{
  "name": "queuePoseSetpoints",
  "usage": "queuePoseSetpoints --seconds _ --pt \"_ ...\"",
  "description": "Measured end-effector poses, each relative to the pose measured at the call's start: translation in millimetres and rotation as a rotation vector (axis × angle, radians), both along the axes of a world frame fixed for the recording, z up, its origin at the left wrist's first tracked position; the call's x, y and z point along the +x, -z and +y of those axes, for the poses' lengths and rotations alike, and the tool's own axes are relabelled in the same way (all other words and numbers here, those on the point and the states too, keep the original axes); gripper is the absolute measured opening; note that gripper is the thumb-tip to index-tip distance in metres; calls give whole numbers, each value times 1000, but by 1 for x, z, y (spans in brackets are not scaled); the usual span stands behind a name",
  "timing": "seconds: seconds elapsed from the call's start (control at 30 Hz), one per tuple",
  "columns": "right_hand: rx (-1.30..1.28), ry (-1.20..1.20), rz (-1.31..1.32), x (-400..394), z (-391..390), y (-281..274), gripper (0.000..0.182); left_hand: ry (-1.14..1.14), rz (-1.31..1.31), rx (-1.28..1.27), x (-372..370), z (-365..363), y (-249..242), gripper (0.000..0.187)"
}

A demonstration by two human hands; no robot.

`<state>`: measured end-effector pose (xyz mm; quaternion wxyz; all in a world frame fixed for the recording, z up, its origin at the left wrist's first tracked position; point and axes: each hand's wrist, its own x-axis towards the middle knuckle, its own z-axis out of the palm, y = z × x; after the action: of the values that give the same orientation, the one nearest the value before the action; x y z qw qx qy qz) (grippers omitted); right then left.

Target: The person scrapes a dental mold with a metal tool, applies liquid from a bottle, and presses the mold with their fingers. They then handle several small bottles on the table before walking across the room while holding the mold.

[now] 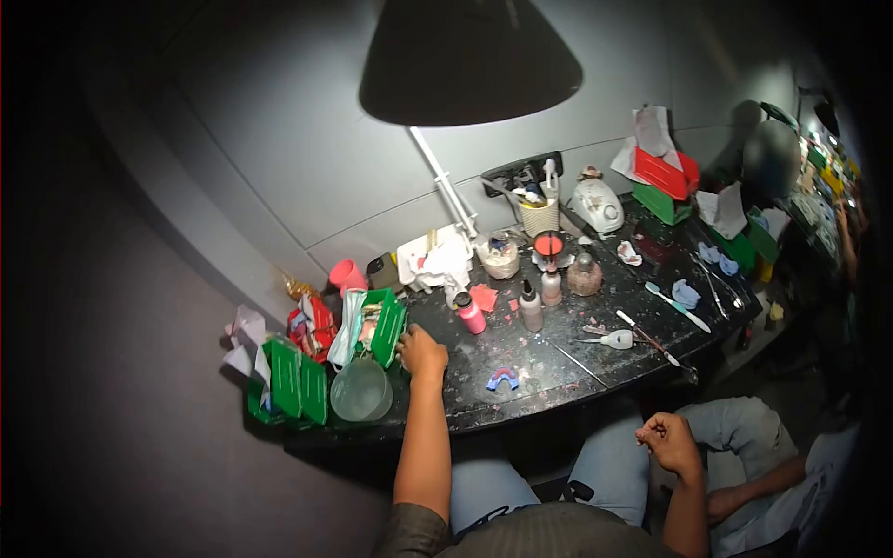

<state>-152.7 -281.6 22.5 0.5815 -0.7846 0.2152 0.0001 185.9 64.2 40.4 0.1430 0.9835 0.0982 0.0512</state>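
Note:
My left hand (423,354) is at the right side of a green plastic box (382,327), its fingers bent against the box's edge and partly hidden. Papers and a pale face mask (348,330) lie in and over that box. Just below stands a translucent bowl (361,391). Above my lap, off the front edge of the table, my right hand (672,445) is closed with fingers pinched; anything in them is too small to name. A blue and pink horseshoe-shaped dental piece (502,378) lies on the black table (465,400) between the hands.
A pink bottle (472,314) and dropper bottles (531,307) stand mid-table. Rightward lie a thin metal tool (579,365), a toothbrush (677,307) and a brush-like tool (648,338). A lamp (471,65) hangs overhead. Another person's arm (758,490) rests at the right.

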Motion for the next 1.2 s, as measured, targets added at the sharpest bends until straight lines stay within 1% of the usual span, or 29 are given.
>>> queuePoseSetpoints --seconds 0.07,0.1,0.13,0.17,0.27,0.3,0.37,0.4,0.47,0.5,0.57,0.6,0.63,0.67,0.7,0.73,0.77,0.8,0.83,0.9,0.93,0.97,1.03,1.1,1.13,1.2 --pt "3 10 -13 -1 -1 -1 16 -15 -8 1 0 2 -2 50" --pt "-2 -14 -8 -1 -1 2 16 19 -42 2 0 1 -2 47" --pt "23 8 -19 -2 -2 6 16 54 -75 2 -1 1 -1 43" --pt "49 32 -28 -4 -2 8 17 35 -67 -1 -1 0 3 43" --pt "52 1 -9 -5 0 8 18 125 -211 -103 -4 2 12 30" --pt "46 -2 -9 -5 1 8 18 117 -208 -106 -13 2 7 30" --pt "54 -8 3 -4 4 4 18 231 -322 -162 -32 1 -6 34" --pt "66 -7 13 -5 7 2 18 234 -317 -163 -42 1 -11 34" --pt "95 -36 17 -3 10 1 17 425 -468 -308 -63 1 -22 48" --pt "126 -68 19 -1 13 1 16 433 -463 -313 -78 -3 -33 48" --pt "280 -197 17 12 23 -2 13 676 -342 -628 -113 -13 -61 65" --pt "350 -266 -27 21 32 -6 14 778 -342 -642 -124 -19 -68 69" --pt "355 -325 -23 31 42 -19 22 882 -331 -669 -137 -24 -72 73" --pt "433 -382 -94 42 53 -29 36 955 -291 -694 -149 -30 -77 75" --pt "494 -388 -161 52 67 -38 49 1042 -301 -694 -160 -36 -83 81" --pt "423 -420 -265 61 77 -44 59 1105 -277 -727 -167 -39 -87 83" --pt "415 -433 -296 68 86 -61 65 1160 -263 -756 -173 -41 -88 86" --pt "399 -500 -303 73 89 -75 66 1181 -271 -773 -177 -42 -86 87" --pt "421 -453 -339 77 100 -85 58 1171 -258 -781 -180 -42 -84 87" --pt "302 -413 -339 81 106 -95 48 1132 -294 -797 -187 -38 -81 86" --pt "320 -373 -379 83 110 -94 41 1113 -236 -859 -188 -35 -77 88" --pt "323 -379 -374 83 111 -97 41 1104 -235 -859 -190 -33 -74 88" --pt "103 -424 -459 81 110 -108 39 1010 -139 -1199 -195 -31 -68 84" --pt "64 -420 -490 79 114 -111 38 1023 -130 -1229 -196 -29 -68 87" --pt "22 -413 -531 78 116 -112 38 1021 -130 -1289 -198 -29 -69 88" --pt "2 -433 -525 76 115 -119 39 1031 -126 -1368 -200 -28 -69 89"
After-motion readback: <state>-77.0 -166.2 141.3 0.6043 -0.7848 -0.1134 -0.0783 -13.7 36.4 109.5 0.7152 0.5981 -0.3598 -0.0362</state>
